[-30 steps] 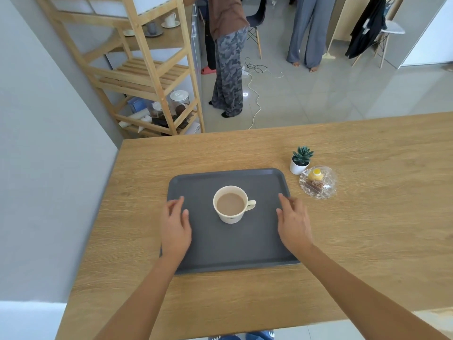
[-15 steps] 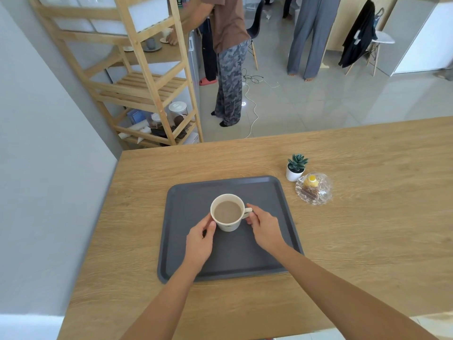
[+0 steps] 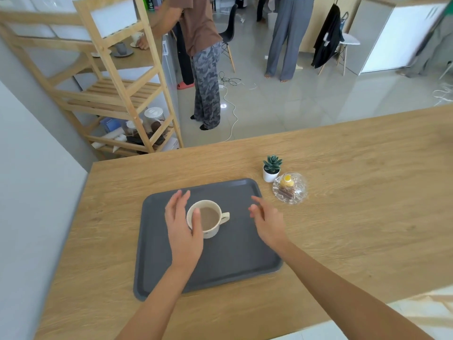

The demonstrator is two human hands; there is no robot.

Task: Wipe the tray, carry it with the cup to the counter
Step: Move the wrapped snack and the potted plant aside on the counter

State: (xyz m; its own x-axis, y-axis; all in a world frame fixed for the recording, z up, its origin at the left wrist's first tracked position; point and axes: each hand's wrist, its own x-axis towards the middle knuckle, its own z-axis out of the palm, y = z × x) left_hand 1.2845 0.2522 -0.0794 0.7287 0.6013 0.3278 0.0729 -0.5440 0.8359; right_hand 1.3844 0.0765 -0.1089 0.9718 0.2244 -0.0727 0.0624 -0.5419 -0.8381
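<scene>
Here the cup point(image 3: 208, 218), handle pointing right, seemingly touches the open left hand point(image 3: 182, 229); right hand point(image 3: 267, 219) open.

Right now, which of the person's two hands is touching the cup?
The left hand: its thumb rests on the cup rim, while the right hand hovers apart.

Matt grey plastic tray point(image 3: 235, 261), glossy ceramic cup point(image 3: 212, 230), grained wooden table point(image 3: 355, 229), cut-glass dome point(image 3: 295, 192).
</scene>
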